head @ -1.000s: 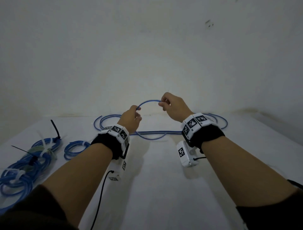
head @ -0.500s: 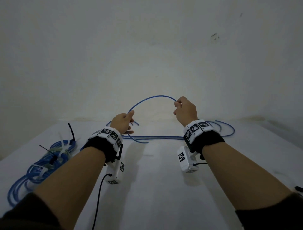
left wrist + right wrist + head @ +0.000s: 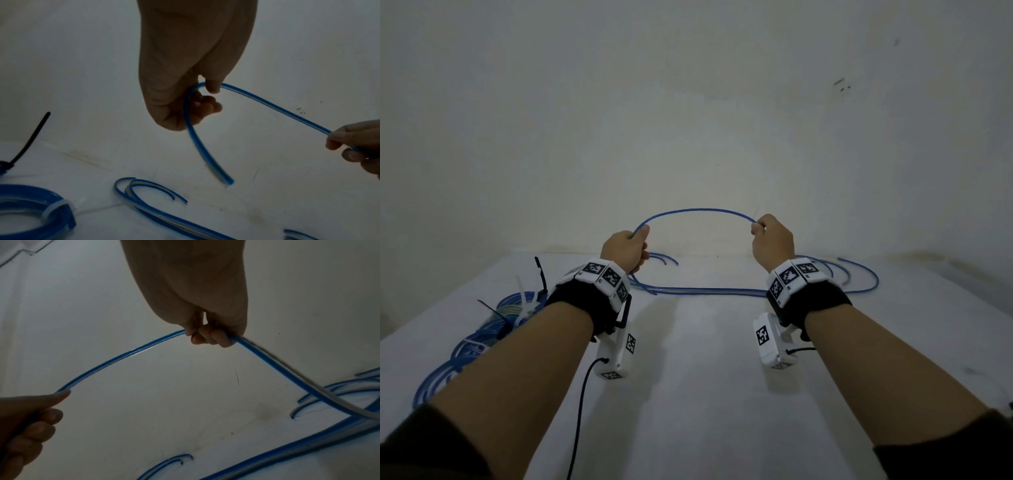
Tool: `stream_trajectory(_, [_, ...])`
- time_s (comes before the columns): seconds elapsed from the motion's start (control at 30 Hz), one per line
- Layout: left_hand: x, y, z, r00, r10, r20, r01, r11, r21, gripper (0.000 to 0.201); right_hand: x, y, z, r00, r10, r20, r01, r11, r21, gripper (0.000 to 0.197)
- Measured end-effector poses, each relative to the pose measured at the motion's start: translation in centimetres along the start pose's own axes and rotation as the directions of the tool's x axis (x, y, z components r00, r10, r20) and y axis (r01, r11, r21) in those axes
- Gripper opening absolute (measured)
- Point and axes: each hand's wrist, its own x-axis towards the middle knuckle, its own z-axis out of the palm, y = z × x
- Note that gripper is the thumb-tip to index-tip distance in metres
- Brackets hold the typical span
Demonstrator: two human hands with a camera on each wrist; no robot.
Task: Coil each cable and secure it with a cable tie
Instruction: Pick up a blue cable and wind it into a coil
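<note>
**A:** Two hands on one blue cable [image 3: 698, 210], lifted clear of the worktop [image 3: 705, 377]. Why hold it up like that?

**B:** Probably to shape the first loop. The left hand [image 3: 624, 251] has its fingers [image 3: 205, 105] curled round the cable close to its free end, which hangs down short of the worktop in the left wrist view. That hand looks like the anchor where the turns will gather.

**A:** And the right hand [image 3: 772, 241]?

**B:** Its fingers [image 3: 207, 337] pinch the cable further along, so the stretch between the hands bows upward in an arch. Beyond that pinch the cable drops to the worktop and trails off among the other loose cables [image 3: 722, 291] lying against the far wall.

**A:** So the coil isn't formed.

**B:** Not yet, I'd judge; only one open arc exists, and no tie is in either hand.

**A:** The bundles on the left?

**B:** Finished coils [image 3: 493, 325], I think, set aside well away from the hands, with white and black cable ties [image 3: 539, 274] sticking up from them.
</note>
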Motion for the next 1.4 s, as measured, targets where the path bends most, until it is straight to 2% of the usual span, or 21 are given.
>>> stream_trajectory(0.13, [0.0,0.4,-0.6,0.998,-0.063,-0.011,0.063,0.998,-0.02,0.051,-0.1,0.0,0.4,1.0,-0.019,0.006,0.019,0.999,-0.036,0.027])
stream_trajectory(0.23, [0.3,1.1,-0.7,0.996,-0.093,0.006,0.091,0.955,-0.282,0.03,-0.2,0.1,0.8,0.999,-0.029,0.042,0.033,0.996,-0.088,0.028])
stream_trajectory(0.3, [0.3,1.4,-0.6,0.999,-0.047,-0.007,0.042,0.935,-0.351,0.016,-0.3,0.1,1.0,0.995,-0.041,0.092,0.051,0.992,-0.118,0.028])
stream_trajectory(0.37, [0.2,1.6,-0.5,0.997,0.027,-0.071,-0.049,0.945,-0.323,0.01,-0.5,0.1,1.1,0.987,-0.059,0.151,0.08,0.987,-0.139,0.029])
stream_trajectory(0.5, [0.0,1.8,-0.6,0.964,0.161,-0.211,-0.203,0.959,-0.196,0.009,-0.9,-0.6,1.4,0.967,-0.082,0.24,0.123,0.98,-0.159,0.03])
stream_trajectory(0.6, [0.0,1.9,-1.0,0.946,0.209,-0.246,-0.262,0.943,-0.204,0.01,-1.0,-1.2,1.7,0.959,-0.105,0.262,0.149,0.976,-0.156,0.03])
stream_trajectory(0.8, [-0.2,2.1,-1.5,0.957,0.203,-0.207,-0.26,0.916,-0.307,0.017,-1.2,-1.8,2.1,0.956,-0.111,0.272,0.16,0.973,-0.165,0.031])
stream_trajectory(0.87, [0.1,1.8,-1.6,0.965,0.185,-0.187,-0.23,0.937,-0.262,0.02,-1.3,-1.7,2.2,0.956,-0.081,0.283,0.138,0.972,-0.189,0.03])
stream_trajectory(1.03, [0.1,1.0,-1.8,0.981,0.174,-0.085,-0.176,0.984,-0.006,0.033,-1.8,-1.4,2.5,0.941,-0.055,0.335,0.15,0.952,-0.266,0.029])
stream_trajectory(1.1, [0.1,0.9,-1.7,0.986,0.157,-0.056,-0.157,0.988,0.006,0.029,-2.0,-1.5,2.6,0.936,-0.078,0.345,0.185,0.939,-0.289,0.028])
stream_trajectory(1.2, [0.0,1.2,-1.6,0.993,0.102,-0.054,-0.106,0.991,-0.076,0.01,-2.1,-1.7,2.8,0.932,-0.091,0.35,0.2,0.936,-0.29,0.027])
stream_trajectory(1.23, [0.0,1.3,-1.6,0.994,0.098,-0.053,-0.102,0.991,-0.091,0.012,-2.0,-1.7,2.8,0.935,-0.092,0.343,0.197,0.938,-0.285,0.027])
stream_trajectory(1.3, [-0.1,1.3,-1.5,0.99,0.133,-0.036,-0.136,0.986,-0.1,0.018,-2.0,-1.7,2.9,0.946,-0.103,0.308,0.193,0.941,-0.278,0.027])
stream_trajectory(1.4, [-0.5,1.5,-1.5,0.977,0.211,-0.026,-0.212,0.969,-0.122,0.015,-2.0,-1.6,3.0,0.947,-0.143,0.288,0.223,0.937,-0.268,0.022])
